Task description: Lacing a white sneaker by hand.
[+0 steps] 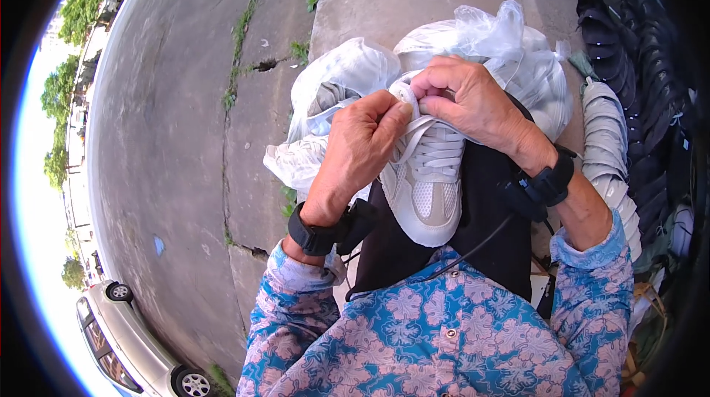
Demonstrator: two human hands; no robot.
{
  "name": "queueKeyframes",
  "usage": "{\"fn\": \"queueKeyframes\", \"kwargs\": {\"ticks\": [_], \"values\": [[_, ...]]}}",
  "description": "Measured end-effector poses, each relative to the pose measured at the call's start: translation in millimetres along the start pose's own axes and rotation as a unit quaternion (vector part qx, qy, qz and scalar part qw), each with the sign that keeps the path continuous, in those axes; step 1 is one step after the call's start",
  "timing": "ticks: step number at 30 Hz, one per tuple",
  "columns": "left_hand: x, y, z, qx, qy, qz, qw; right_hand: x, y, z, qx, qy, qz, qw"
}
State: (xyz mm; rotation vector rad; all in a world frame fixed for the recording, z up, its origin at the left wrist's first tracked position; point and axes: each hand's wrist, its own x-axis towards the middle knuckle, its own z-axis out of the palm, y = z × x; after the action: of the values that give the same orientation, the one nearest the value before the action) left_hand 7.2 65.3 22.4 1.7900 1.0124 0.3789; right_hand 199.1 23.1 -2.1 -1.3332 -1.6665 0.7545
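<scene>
A white and pale grey sneaker (427, 201) rests on my dark-clad lap, its toe pointing toward me. Its pale lace (438, 154) runs crisscross over the front, and a loose stretch loops near the top. My left hand (367, 134) is closed, thumb and forefinger pinching the sneaker at the top of its tongue (403, 92). From the other side my right hand (473, 97) also pinches at the tongue's top, fingers curled. Whether a lace end lies between the fingertips is too small to tell.
Beyond my knees, clear plastic bags (484, 42) hold more pale shoes. To the right stand a stack of pale, nested shoe parts (605, 127) and rows of dark ones (651, 101). Cracked concrete (177, 101) spreads left, with a parked silver car (137, 341). A thin cable (473, 249) crosses my lap.
</scene>
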Motion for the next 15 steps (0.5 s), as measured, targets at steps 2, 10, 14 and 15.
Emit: {"fn": "queueKeyframes", "kwargs": {"ticks": [2,10,14,15], "values": [[1.1,2.0,-0.4,-0.012,-0.002,-0.003,1.0,-1.6,3.7,0.4,-0.051,0.029,-0.067,0.996],[4.2,-4.3,-0.1,-0.042,0.015,0.021,0.999,-3.7,8.3,7.4,-0.08,0.072,-0.096,0.99],[3.3,-1.2,1.5,-0.038,0.012,0.0,0.999,-9.8,9.6,3.6,0.007,0.047,-0.064,0.997],[3.2,0.4,1.3,-0.034,0.009,-0.005,0.999,-8.0,9.5,4.2,0.025,0.047,-0.047,0.997]]}}
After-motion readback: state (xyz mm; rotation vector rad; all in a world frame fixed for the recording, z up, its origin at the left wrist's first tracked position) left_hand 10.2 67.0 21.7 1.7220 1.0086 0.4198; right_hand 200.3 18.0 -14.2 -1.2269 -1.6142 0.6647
